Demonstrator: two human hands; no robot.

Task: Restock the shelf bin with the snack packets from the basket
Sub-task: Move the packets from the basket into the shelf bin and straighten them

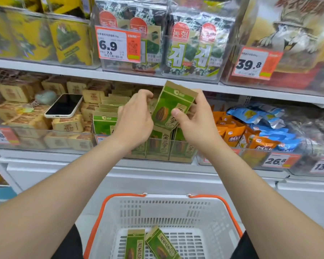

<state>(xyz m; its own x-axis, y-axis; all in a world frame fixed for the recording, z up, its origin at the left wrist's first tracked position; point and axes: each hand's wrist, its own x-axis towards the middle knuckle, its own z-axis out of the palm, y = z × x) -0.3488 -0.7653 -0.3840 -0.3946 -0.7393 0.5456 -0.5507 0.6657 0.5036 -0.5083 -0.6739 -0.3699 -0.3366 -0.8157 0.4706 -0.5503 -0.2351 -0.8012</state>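
With packet (168, 109) pinched in right grip (196, 122) (left grip (134, 120): cannot tell), slide upright into bin (185, 160) behind front row.

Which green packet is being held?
The tilted packet, pinched by the right hand above the shelf bin; the others stand in the bin or lie in the basket.

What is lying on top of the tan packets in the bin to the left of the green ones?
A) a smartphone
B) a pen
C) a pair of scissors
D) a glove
A: a smartphone with a dark screen lies face up on the tan packets.
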